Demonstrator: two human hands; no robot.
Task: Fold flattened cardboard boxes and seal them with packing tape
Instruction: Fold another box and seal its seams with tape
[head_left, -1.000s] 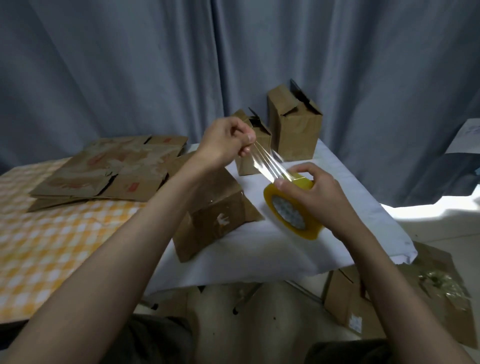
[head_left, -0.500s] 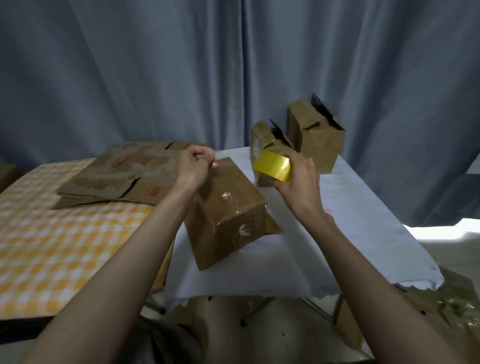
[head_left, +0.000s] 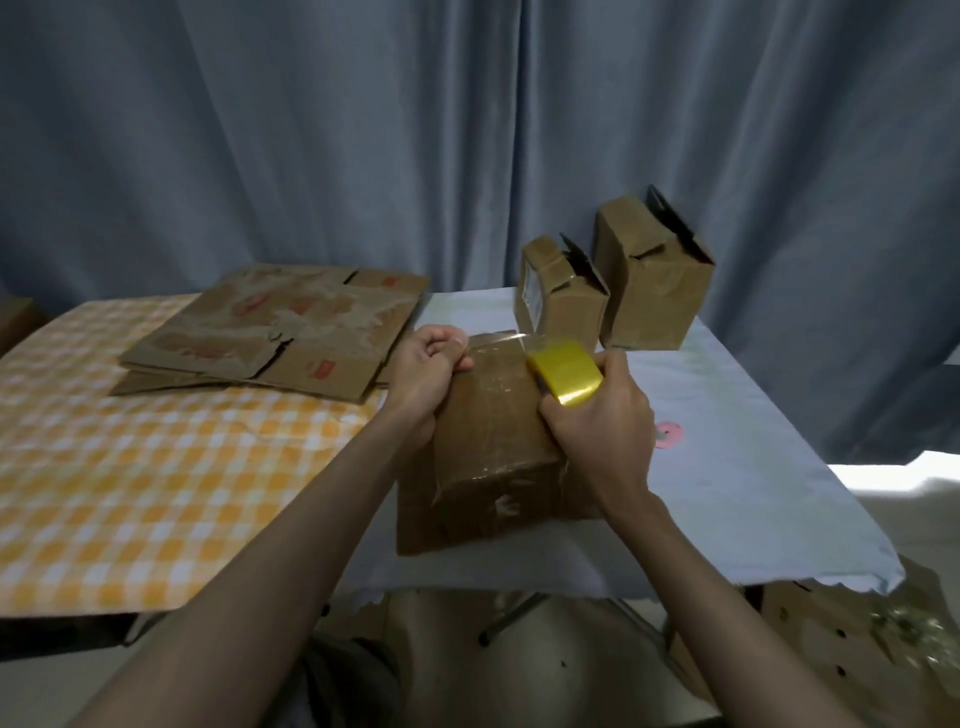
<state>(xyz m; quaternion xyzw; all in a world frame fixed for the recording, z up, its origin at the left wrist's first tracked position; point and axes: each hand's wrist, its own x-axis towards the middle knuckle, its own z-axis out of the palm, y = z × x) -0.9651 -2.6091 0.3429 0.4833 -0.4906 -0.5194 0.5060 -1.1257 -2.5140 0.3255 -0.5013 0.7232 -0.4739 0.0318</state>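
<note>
Head view, the only one supplied. We note one folded box (head_left: 493, 447) lying on the white-covered surface (head_left: 753, 467), directly before the person. The left hand (head_left: 426, 374) is curled at the box's far left corner and appears to pin the free end of the tape there; whether it pinches the tape or only presses it we cannot tell. The right hand (head_left: 597, 421) is wrapped round the yellow tape roll (head_left: 566, 376), which sits at the far right edge of the box top, with a clear strip (head_left: 511, 340) stretched between the two hands along the far edge.

We judge the folding of this box complete and its sealing under way: glossy tape already shows on the top face, and this strip is not yet cut.

Two more assembled boxes (head_left: 613, 291) stand upright at the back of the surface, just beside each other; their tops look partly open. A stack of flattened boxes (head_left: 280, 332) lies on the checked yellow cloth (head_left: 130, 467) to the left, so we judge several boxes are left to fold. More cardboard (head_left: 857, 649) lies on the floor at lower right. Nothing visibly obstructs the work.
</note>
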